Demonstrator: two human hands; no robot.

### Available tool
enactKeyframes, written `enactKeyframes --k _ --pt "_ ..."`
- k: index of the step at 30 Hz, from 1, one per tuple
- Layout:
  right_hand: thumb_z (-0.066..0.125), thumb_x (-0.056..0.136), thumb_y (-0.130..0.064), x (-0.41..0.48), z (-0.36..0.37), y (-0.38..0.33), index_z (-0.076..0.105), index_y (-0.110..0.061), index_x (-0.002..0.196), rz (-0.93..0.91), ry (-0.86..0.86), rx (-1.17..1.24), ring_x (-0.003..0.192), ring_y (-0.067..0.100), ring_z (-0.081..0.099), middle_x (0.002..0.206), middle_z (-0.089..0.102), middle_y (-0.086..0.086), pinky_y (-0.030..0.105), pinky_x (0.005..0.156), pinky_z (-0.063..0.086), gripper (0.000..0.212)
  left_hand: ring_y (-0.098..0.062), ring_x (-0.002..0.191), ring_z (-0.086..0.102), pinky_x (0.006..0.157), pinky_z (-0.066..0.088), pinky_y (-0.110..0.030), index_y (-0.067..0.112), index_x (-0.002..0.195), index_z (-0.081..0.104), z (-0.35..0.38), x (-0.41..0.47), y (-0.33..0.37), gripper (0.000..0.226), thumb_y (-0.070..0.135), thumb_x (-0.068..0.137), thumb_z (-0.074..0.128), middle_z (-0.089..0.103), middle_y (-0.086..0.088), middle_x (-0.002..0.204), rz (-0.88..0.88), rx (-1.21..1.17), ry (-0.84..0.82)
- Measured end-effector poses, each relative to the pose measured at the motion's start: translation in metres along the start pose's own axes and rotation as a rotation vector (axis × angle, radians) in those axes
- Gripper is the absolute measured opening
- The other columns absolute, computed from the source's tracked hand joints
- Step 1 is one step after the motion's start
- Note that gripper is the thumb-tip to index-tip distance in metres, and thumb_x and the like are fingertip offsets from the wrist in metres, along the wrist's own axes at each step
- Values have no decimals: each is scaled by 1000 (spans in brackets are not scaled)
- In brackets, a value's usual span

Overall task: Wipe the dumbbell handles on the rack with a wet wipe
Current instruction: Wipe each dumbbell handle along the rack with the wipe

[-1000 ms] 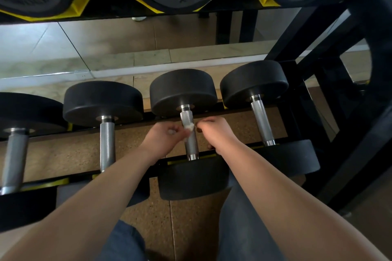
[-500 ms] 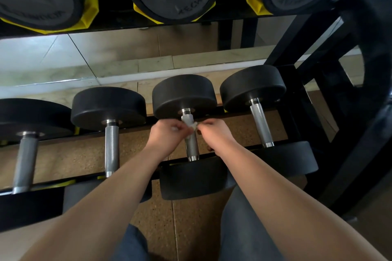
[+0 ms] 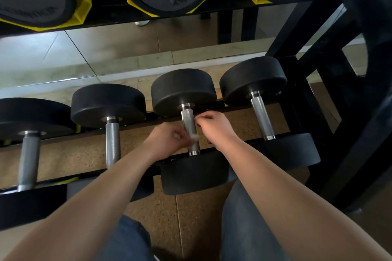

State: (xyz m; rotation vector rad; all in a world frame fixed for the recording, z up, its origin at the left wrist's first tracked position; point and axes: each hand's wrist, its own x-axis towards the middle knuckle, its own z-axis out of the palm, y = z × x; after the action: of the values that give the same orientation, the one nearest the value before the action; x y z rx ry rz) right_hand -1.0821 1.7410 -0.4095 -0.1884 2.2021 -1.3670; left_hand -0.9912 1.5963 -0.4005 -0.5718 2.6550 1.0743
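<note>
Downward along the bar is where the wipe (image 3: pixel 194 137) has gone: half a second ago it sat near the far end of the handle (image 3: pixel 187 122), level with both hands, and now it shows as a small white scrap lower down, between them. The left hand (image 3: pixel 167 141) has dropped back towards the body and is blurred with motion; its fingers are curled and it seems to pinch one end of the wipe. The right hand (image 3: pixel 215 128) has stayed further forward, just right of the bar, with its fingers curled. Whether it grips the other end I cannot tell.

This handle belongs to the dumbbell (image 3: pixel 183 91) lying across the rails of the rack (image 3: pixel 360 133), straight ahead of the hands. Another dumbbell handle (image 3: pixel 112 142) lies to the left of the left hand, and one more (image 3: pixel 262 118) to the right of the right hand.

Judging by its thick black ends, the dumbbell is heavy and should sit firm under rubbing, so it needs no holding. The bar looks like stiff, knurled metal. The wipe is soft and limp and likely to snag on it. It is best held by its two ends and kept taut around the bar.
</note>
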Motion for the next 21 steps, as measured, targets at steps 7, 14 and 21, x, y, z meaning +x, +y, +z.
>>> enactKeyframes --k 7,14,21 --pt "59 101 -39 -6 -4 1 70 -26 128 -136 -54 -14 86 5 62 96 68 -13 23 69 45 32 -5 53 47 51 40 -23 25 92 77 5 4 7 4 27 92 74 67 9 75 5 -590 158" --pt "60 101 -41 -5 -13 3 63 -23 126 -251 -84 -199 107 3 61 116 65 -11 21 84 48 31 2 72 59 65 44 -20 30 108 70 5 8 -5 19 18 93 72 65 8 100 41 -502 57" --pt "64 101 -29 9 -10 -2 64 -26 115 -286 36 -243 98 3 61 109 64 -11 15 73 43 14 -16 91 59 72 48 -33 34 118 59 5 10 -9 33 48 90 72 67 7 107 -272 -457 -61"
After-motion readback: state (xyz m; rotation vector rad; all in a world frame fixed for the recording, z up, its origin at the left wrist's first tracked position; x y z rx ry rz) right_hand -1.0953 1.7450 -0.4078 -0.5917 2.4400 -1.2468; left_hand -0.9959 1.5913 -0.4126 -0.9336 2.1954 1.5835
